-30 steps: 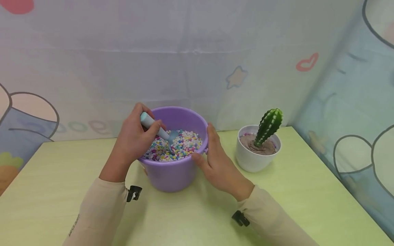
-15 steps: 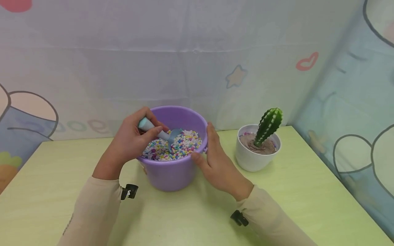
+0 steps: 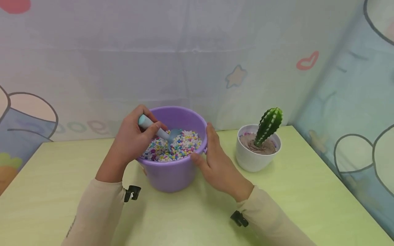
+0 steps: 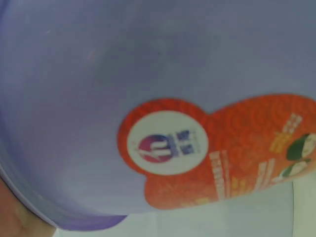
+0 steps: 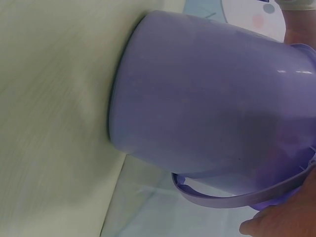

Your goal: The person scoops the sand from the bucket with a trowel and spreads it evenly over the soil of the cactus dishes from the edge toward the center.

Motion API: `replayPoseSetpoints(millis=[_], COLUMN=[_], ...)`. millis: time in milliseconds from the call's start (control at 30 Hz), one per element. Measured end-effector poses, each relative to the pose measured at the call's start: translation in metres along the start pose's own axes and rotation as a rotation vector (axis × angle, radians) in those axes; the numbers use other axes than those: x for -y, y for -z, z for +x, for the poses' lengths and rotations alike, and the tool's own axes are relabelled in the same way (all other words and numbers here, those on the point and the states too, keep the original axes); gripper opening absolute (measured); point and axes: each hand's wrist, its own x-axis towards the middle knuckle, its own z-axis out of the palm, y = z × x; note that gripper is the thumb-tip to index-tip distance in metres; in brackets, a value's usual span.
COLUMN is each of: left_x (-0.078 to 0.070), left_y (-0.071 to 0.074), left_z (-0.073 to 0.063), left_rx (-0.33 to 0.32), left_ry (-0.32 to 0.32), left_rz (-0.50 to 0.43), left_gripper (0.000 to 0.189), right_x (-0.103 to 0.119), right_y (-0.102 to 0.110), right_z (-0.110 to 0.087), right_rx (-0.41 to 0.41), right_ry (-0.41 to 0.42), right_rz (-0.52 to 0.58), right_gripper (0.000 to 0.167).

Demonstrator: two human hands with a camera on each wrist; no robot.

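Bucket: the round lavender plastic bucket (image 3: pixel 170 176) is stood upright on the pale yellow-green tabletop (image 3: pixel 277 212).
Scoop: the light-blue scoop with a thick round handle (image 3: pixel 161 133) is slanted inside the bucket, its head partly buried in small multicoloured pellets (image 3: pixel 188 145).
Left-hand grip: the scoop handle is pinched between the thumb and curled fingers of the left hand (image 3: pixel 133 136).
Right-hand support: the nearly straight fingers of the right hand (image 3: pixel 220 165) are rested against the bucket's outer side, the thumb spread apart at the rim; nothing is clenched.
Spill hazard: pellets may be scattered over the rim if the scoop is raised fast or tilted.
Tipping hazard: the bucket may be rocked if its wall is levered while support is slackened.
Pot hazard: the smooth white cactus pot (image 3: pixel 252 159) may be knocked if the right forearm is swung outward.
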Motion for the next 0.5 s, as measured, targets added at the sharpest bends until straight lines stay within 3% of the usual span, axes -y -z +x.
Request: replayPoseSetpoints(millis=[200,500], left_x=[-0.0025,0.0], left_y=[0.0008,-0.0008], left_z=[0.0027,0.0021], left_rx=[-0.065,-0.056], left_ry=[0.059,0.054], left_rz=[0.033,0.03], left_gripper=[0.016,0.015], right_x=[0.0019,0.0028], right_y=[0.0002,0.002], right_z=[0.0017,0.0004], right_rx=[0.002,0.012], right_ry=[0.002,-0.003], right_rz=[-0.009,-0.009], right_gripper=[0.093,0.092])
